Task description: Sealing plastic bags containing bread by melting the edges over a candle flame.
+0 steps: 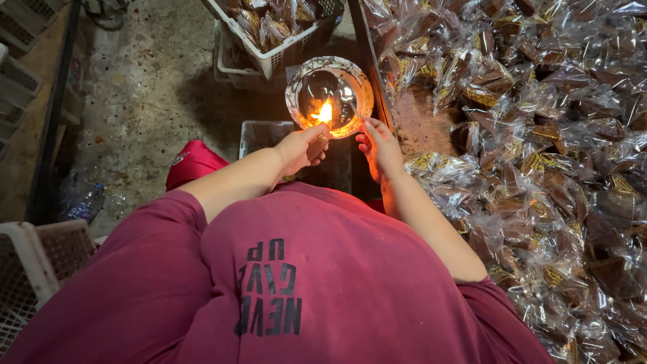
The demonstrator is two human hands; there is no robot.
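Head view, person in a maroon printed t-shirt (317, 283) looking down. Round shallow metal bowl with a patterned rim (329, 96) sits at the tabletop's (418, 125) left edge, a small orange flame (325, 112) burning inside it. Left hand (301, 148) is just below the bowl's near rim, fingers curled in loosely; whether it pinches anything, cannot tell. Right hand (379, 147) is at the bowl's right rim, fingertips pinched together on something thin and clear reaching toward the flame, too small to identify. Hands are near each other, not touching. Large heap of clear cellophane packets with brown contents and gold print (539, 155) covers the tabletop to the right. White plastic lattice crate (273, 40) holding more packets stands beyond the bowl on the stained concrete floor (145, 101). Another white crate (30, 269) lower left.
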